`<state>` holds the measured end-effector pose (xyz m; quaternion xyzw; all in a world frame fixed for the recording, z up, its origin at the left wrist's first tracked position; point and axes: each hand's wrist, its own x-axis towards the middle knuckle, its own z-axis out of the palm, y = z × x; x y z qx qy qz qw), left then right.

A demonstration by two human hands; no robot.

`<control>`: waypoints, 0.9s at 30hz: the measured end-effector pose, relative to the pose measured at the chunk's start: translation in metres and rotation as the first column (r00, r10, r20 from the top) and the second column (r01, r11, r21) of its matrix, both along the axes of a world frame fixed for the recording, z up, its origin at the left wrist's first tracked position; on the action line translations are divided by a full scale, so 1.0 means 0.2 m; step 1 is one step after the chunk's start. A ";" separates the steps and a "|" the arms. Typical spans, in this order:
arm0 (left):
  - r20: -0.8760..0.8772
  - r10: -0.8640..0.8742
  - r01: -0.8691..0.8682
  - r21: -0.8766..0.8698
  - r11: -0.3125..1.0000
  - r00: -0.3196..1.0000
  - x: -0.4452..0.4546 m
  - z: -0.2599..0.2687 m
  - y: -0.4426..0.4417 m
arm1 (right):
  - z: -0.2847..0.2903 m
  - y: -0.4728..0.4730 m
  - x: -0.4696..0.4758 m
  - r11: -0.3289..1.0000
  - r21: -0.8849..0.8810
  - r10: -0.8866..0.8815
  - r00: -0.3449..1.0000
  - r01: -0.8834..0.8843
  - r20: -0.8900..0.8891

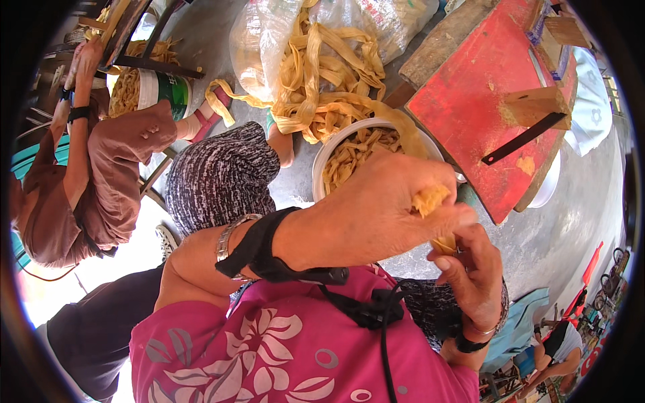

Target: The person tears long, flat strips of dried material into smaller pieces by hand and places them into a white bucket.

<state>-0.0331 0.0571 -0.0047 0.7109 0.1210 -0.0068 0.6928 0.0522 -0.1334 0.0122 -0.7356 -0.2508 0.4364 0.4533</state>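
Note:
My left hand (pixel 388 201) crosses in front of my body, closed around a pliable yellow strip (pixel 431 200). A crumpled end of that strip pokes out of the fist by the thumb. Just below it, my right hand (pixel 473 277) pinches a folded part of the strip between thumb and fingers. Past my hands stands a white bucket (pixel 318 176) holding many short, twisted yellow-brown pieces (pixel 347 156). One broad strip hangs over its far rim. A heap of long yellow strips (pixel 322 75) spills from a clear plastic bag (pixel 257 45) behind the bucket.
A red board (pixel 453 106) at the right carries a wooden block (pixel 536 108) with a dark metal blade (pixel 524 138) sticking out. At the left, another person (pixel 116 146) sits beside a bucket (pixel 146 93) of similar pieces. A further person (pixel 559 352) is at lower right.

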 end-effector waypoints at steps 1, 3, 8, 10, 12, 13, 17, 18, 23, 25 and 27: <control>-0.002 -0.031 0.030 -0.041 0.999 1.000 0.00 0.01 -0.01 | 0.00 0.02 -0.01 1.000 0.008 0.006 1.000 -0.006 -0.028; 0.022 -0.072 0.073 -0.045 0.996 0.997 0.00 0.01 -0.02 | 0.01 0.03 -0.02 0.999 -0.026 0.026 0.999 -0.027 -0.032; -0.010 -0.154 0.154 -0.002 0.988 0.988 0.00 0.01 0.00 | 0.02 0.07 0.00 0.989 0.021 0.142 0.974 -0.148 0.176; 0.136 -0.121 0.132 -0.073 0.989 0.983 0.01 0.02 0.03 | 0.03 0.04 0.01 0.968 0.131 0.165 0.937 -0.213 0.307; 0.158 0.075 -0.023 -0.313 0.949 0.985 0.00 0.06 0.06 | 0.05 0.00 0.03 0.968 0.188 0.100 0.945 -0.164 0.313; 0.126 0.011 0.018 -0.225 0.974 0.992 0.01 0.11 0.10 | 0.07 -0.01 0.04 0.978 0.150 0.092 0.942 -0.146 0.321; 0.233 0.095 -0.018 -0.313 0.949 0.968 0.06 0.09 0.09 | 0.12 0.00 0.10 0.988 0.117 0.037 0.898 -0.098 0.438; 0.175 0.096 -0.039 -0.304 0.952 0.980 0.07 0.14 0.09 | 0.12 0.01 0.12 0.985 0.153 0.006 0.889 -0.086 0.458; 0.132 0.119 -0.079 -0.277 0.958 0.984 0.25 0.19 0.06 | 0.20 0.04 0.19 0.972 0.169 -0.230 0.825 0.165 0.516; 0.121 0.151 -0.130 -0.168 0.977 0.981 0.31 0.19 0.06 | 0.21 0.10 0.20 0.947 0.171 -0.320 0.811 0.271 0.490; 0.206 0.209 -0.191 -0.104 0.976 0.956 0.37 0.15 0.04 | 0.21 0.13 0.23 0.926 0.124 -0.367 0.781 0.356 0.505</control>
